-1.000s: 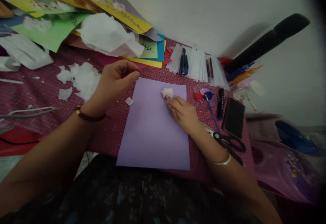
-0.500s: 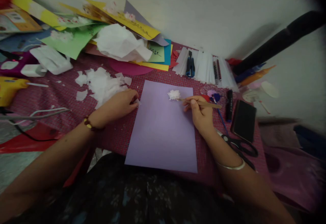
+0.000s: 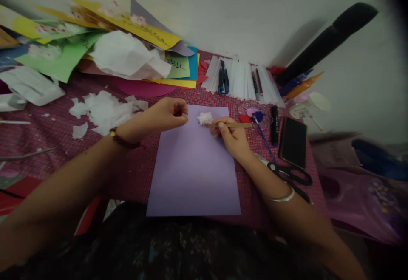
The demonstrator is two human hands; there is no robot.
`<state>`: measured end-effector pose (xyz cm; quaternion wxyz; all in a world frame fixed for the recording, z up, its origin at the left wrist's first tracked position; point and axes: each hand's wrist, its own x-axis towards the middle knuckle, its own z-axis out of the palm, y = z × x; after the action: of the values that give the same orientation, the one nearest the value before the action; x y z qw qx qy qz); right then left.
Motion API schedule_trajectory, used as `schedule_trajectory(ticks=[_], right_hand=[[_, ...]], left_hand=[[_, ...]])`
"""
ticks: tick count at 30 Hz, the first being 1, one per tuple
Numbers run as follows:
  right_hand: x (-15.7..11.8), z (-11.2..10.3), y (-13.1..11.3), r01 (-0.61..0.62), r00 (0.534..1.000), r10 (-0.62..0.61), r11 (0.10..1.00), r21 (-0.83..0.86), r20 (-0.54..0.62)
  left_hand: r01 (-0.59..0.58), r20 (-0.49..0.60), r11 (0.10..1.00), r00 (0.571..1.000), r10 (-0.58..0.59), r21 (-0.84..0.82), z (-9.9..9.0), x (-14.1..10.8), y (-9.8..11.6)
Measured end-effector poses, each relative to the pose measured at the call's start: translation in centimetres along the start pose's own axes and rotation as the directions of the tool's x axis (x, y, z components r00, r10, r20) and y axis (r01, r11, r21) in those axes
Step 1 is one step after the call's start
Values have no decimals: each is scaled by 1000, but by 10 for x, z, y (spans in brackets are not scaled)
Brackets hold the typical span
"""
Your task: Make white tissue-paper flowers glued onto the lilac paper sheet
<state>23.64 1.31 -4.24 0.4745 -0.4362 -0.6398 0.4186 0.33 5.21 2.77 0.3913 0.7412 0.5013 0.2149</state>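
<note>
A purple sheet [image 3: 194, 169] lies on the checked tablecloth, with a small white tissue cluster [image 3: 205, 118] near its top. My right hand [image 3: 232, 137] is closed around a thin wooden stick [image 3: 237, 125], whose left end is at the cluster. Over the sheet's upper left edge, my left hand [image 3: 170, 114] is pinched closed; what sits between its fingertips, if anything, is too small to name. Left of the sheet is a loose pile of torn white tissue pieces [image 3: 103, 110], partly behind my left forearm.
Behind lie coloured papers [image 3: 149, 27], crumpled white tissue [image 3: 124, 55] and white glue sticks [image 3: 239, 80] with a blue cutter [image 3: 223, 80]. To the right are a paint dish [image 3: 251, 112], a marker [image 3: 274, 125], a phone [image 3: 293, 142] and scissors [image 3: 290, 173].
My left hand has moved right from beside the tissue pile to over the sheet's edge. The stick in my right hand now lies more level. The whole view has shifted.
</note>
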Motion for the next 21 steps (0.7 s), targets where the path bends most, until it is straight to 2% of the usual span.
schedule_trajectory(ticks=[3,6,10,14,18,21], right_hand=[[3,1,0,-2,1000,3,999,-32,15],[5,0,1,-1,1000,1,999,-44,13],[7,-1,3,14,1000,-15,999,-47,-2],[9,-1,6,5,1000,-6,997,-71,-7],[9,-2,7,7,1000,-9,998,-59,-20],[7,-2,4,6,999,-8,999,-40,-49]], left_hand=[[-9,31,987,999,14,-158,15,16,-3],[9,13,945,1000,-4,-327,25,23,-14],[62,4,902,998,-67,-428,30,25,-27],[99,42,916,995,-89,-389,30,24,-28],[-4,61,961,998,21,-277,34,23,-25],[-84,-15,975,996,82,-204,41,24,-26]])
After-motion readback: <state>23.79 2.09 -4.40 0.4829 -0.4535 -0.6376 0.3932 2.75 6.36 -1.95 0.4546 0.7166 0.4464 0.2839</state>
